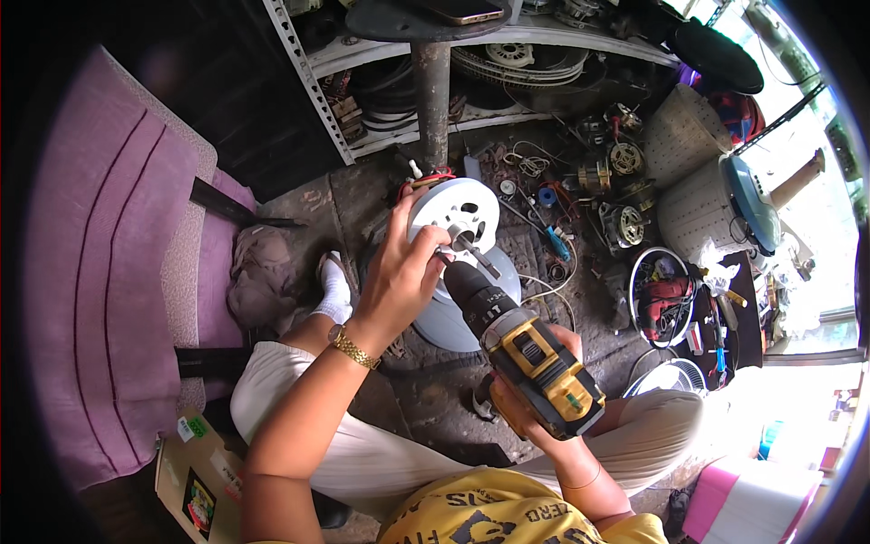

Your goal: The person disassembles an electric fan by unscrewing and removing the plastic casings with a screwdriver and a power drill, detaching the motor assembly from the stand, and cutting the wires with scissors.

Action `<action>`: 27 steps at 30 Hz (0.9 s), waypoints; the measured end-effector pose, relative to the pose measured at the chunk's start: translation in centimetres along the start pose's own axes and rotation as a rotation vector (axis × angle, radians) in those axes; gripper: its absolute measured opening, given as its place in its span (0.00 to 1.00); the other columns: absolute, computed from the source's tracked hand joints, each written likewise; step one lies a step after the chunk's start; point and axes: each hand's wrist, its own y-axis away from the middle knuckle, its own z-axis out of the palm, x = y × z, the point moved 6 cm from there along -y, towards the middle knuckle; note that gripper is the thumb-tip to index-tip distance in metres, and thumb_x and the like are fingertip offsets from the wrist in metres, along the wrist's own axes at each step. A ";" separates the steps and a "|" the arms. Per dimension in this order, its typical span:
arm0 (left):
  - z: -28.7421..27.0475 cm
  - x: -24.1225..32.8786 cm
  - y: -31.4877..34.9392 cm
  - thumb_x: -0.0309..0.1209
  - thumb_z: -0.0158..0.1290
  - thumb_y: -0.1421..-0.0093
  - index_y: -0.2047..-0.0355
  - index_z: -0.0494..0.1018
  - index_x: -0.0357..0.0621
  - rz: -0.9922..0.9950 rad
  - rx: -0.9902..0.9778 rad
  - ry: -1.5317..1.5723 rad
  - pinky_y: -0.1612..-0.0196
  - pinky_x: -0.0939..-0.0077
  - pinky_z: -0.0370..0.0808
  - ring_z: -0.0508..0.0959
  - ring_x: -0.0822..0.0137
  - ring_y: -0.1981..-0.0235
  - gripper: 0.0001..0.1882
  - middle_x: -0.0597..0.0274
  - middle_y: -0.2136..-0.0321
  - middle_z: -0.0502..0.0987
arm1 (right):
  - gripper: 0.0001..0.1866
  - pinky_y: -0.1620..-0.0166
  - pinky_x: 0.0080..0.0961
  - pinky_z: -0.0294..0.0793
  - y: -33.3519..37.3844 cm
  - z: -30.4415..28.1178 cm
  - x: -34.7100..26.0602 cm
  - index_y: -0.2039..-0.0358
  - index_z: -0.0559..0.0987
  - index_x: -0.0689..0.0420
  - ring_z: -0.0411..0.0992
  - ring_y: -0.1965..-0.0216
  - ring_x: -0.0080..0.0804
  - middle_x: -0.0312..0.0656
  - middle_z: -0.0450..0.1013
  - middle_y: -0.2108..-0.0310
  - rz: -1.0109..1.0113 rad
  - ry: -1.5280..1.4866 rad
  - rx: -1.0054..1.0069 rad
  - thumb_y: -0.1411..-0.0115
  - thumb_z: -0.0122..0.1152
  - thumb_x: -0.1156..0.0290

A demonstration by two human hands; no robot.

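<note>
My right hand is wrapped round the handle of a yellow and black cordless drill, mostly hidden beneath the drill's body. The drill's chuck points away from me, up and to the left, toward a white round housing with cut-out holes. My left hand grips that housing along its near left side, thumb and fingers bent near the centre. A dark metal shaft sticks out close to the chuck; whether the drill's tip touches anything I cannot tell. Below the housing lies a grey round base.
Several bare motors, wires and a blue-handled tool litter the floor to the right. A white basket holds a red power tool. Perforated bins stand farther right. A pink-purple sofa fills the left; shelving stands at the back.
</note>
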 end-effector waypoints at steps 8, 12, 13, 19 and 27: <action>-0.2 -1.0 -0.4 0.23 0.68 0.44 0.67 0.75 0.40 -0.015 0.054 0.005 0.40 0.48 0.77 0.70 0.31 0.33 0.11 0.33 0.36 0.68 | 0.31 0.40 0.35 0.74 0.9 -3.7 -2.2 0.45 0.74 0.59 0.74 0.44 0.36 0.42 0.74 0.48 -0.169 0.168 0.052 0.46 0.80 0.71; -0.6 -0.9 -0.8 0.25 0.71 0.46 0.67 0.77 0.42 -0.092 0.025 -0.003 0.44 0.51 0.80 0.75 0.35 0.37 0.12 0.34 0.38 0.71 | 0.36 0.45 0.33 0.77 -0.8 -6.4 -3.6 0.41 0.71 0.57 0.77 0.49 0.37 0.42 0.73 0.49 -0.209 0.162 0.240 0.50 0.79 0.79; -0.6 -1.1 -0.8 0.25 0.71 0.46 0.67 0.77 0.42 -0.092 0.026 -0.001 0.44 0.51 0.80 0.75 0.35 0.37 0.12 0.34 0.38 0.71 | 0.32 0.42 0.34 0.74 -2.2 -6.5 -4.1 0.44 0.74 0.58 0.75 0.48 0.39 0.44 0.72 0.49 -0.289 0.269 0.207 0.48 0.78 0.77; -0.2 -0.6 -1.5 0.23 0.73 0.51 0.69 0.77 0.43 -0.050 0.082 -0.051 0.49 0.56 0.80 0.80 0.39 0.42 0.15 0.40 0.44 0.76 | 0.30 0.41 0.35 0.72 -3.5 -5.4 2.3 0.43 0.76 0.60 0.72 0.44 0.41 0.47 0.70 0.45 -0.188 0.150 0.074 0.48 0.76 0.77; 0.0 -1.1 -1.6 0.23 0.72 0.49 0.67 0.76 0.44 -0.078 0.054 -0.029 0.48 0.52 0.80 0.79 0.38 0.43 0.15 0.40 0.41 0.74 | 0.31 0.40 0.35 0.70 -4.1 -4.4 3.7 0.42 0.74 0.61 0.71 0.43 0.42 0.46 0.69 0.45 -0.121 0.155 0.073 0.47 0.75 0.77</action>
